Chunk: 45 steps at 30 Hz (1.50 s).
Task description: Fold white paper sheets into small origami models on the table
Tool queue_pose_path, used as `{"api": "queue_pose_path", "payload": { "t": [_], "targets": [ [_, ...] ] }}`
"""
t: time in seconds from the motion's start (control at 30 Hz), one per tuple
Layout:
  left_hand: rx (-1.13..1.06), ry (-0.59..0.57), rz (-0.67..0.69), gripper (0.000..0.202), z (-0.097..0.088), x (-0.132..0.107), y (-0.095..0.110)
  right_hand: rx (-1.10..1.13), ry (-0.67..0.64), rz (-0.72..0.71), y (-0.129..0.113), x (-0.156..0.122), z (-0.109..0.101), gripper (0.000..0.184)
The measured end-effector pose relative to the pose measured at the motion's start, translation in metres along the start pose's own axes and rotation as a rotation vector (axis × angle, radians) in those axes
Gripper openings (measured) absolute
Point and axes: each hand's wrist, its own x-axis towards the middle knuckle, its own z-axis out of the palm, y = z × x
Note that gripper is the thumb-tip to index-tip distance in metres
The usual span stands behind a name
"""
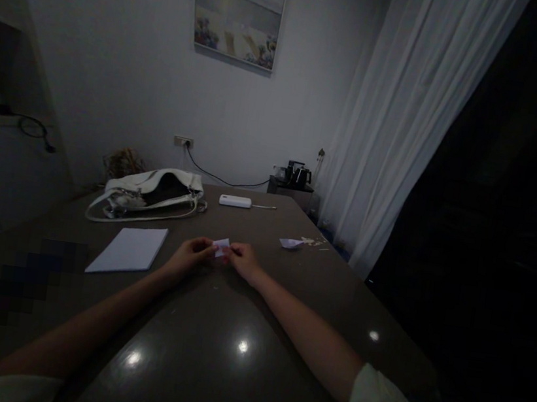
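Observation:
My left hand point(191, 255) and my right hand point(243, 260) meet over the dark table point(209, 351), fingers pinched together on a small piece of white paper point(221, 245) held between them. The paper looks folded and sits just above the tabletop. Both forearms stretch out from the near edge of the table. The room is dim, so fine detail of the fingers is hard to see.
A sheet of white paper point(128, 248) lies to the left of my hands. Behind it rests a white handbag point(150, 195). A white power bank point(235, 201) with a cable lies at the far edge. A small folded paper piece point(291, 243) and scraps sit to the right.

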Motion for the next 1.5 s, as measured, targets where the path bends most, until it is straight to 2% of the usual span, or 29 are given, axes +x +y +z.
{"api": "queue_pose_path", "payload": {
  "t": [0.27,0.47,0.63,0.83,1.2,1.5],
  "targets": [
    [0.128,-0.090,0.020,0.042,0.004,0.001,0.005,0.164,-0.049,0.065,0.010,0.007,-0.001,0.024],
    [0.180,-0.048,0.047,0.039,0.003,0.001,0.006,0.211,-0.097,0.074,0.011,0.008,-0.003,0.025],
    [0.199,-0.004,0.047,0.044,0.004,0.002,0.001,0.260,-0.045,0.075,0.014,0.006,-0.003,0.031],
    [0.213,-0.091,0.048,0.049,0.004,0.002,-0.001,0.299,0.020,0.086,0.015,0.005,-0.003,0.035],
    [0.179,-0.062,0.028,0.046,0.003,-0.003,0.008,0.295,-0.013,0.124,0.008,0.003,-0.002,0.032],
    [0.133,-0.092,0.006,0.046,0.005,0.000,0.003,0.320,0.000,0.171,0.010,0.004,-0.001,0.032]
  ]
}}
